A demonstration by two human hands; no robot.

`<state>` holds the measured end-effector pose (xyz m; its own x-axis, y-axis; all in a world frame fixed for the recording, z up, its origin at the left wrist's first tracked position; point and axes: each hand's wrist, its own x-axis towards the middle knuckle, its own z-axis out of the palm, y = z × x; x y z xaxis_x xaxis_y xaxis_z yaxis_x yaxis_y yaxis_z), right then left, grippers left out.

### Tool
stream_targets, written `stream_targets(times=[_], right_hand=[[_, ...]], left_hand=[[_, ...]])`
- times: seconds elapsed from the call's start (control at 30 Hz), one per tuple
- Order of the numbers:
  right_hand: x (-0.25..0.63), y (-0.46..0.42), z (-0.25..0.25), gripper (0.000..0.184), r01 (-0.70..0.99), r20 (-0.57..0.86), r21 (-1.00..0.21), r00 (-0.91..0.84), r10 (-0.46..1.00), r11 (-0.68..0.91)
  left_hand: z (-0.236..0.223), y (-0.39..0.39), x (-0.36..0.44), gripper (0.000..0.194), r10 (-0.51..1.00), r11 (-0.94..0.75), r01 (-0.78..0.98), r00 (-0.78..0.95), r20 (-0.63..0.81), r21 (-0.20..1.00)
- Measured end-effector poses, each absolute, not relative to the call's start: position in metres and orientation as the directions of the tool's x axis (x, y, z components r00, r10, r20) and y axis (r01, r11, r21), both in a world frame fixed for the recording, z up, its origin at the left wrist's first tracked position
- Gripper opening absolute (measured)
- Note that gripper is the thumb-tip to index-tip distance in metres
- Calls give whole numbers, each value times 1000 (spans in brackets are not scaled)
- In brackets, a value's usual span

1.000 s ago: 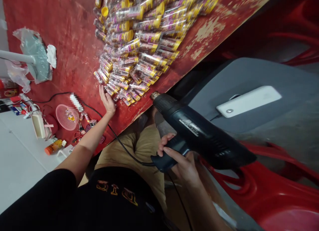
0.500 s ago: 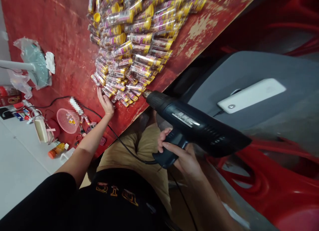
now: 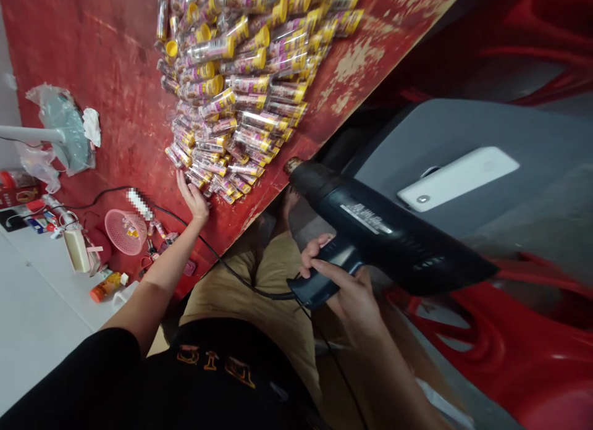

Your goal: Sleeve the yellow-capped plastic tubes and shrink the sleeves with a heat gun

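Note:
A large pile of clear tubes with yellow caps [image 3: 241, 84] lies on a worn red table [image 3: 115, 90]. My left hand [image 3: 192, 198] rests flat and open against the near edge of the pile, fingers touching the lowest tubes. My right hand [image 3: 345, 291] is closed round the handle of a black heat gun [image 3: 384, 232]. Its nozzle points toward the table edge, just right of the pile. The gun's black cord [image 3: 217, 257] runs across my lap and onto the table.
At left stand a pink basket [image 3: 124, 231], a white fan base wrapped in plastic [image 3: 60, 130], an orange bottle [image 3: 105, 286] and small clutter. A white power bank [image 3: 456, 178] lies on a grey surface at right, above red plastic chairs [image 3: 509, 349].
The heat gun has shifted slightly right and lower, away from the pile. My left hand has stayed against the tubes' near edge while the view drifted.

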<state>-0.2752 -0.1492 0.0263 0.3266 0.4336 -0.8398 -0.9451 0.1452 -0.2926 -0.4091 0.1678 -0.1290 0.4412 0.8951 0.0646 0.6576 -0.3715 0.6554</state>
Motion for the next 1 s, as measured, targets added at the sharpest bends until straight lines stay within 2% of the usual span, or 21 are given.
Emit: stream_targets(times=[0.13,0.4,0.73,1.0], right_hand=[[-266,-149,25,45,-944,-833,-292,329,445,152],[-230,-143,23,40,-878,-790,-431,479,382,210],[-219,-141,27,40,-877,-761,-439,478,438,194],[-185,-119,21,43,-805,-717,-511,593,367,302]], left_hand=[[-128,167,-410,91,903,-367,664,422,79,651],[-117,183,-408,84,905,-372,697,418,74,614],[-111,202,-402,82,960,-253,771,275,53,584],[-106,209,-397,76,982,-150,792,190,-6,592]])
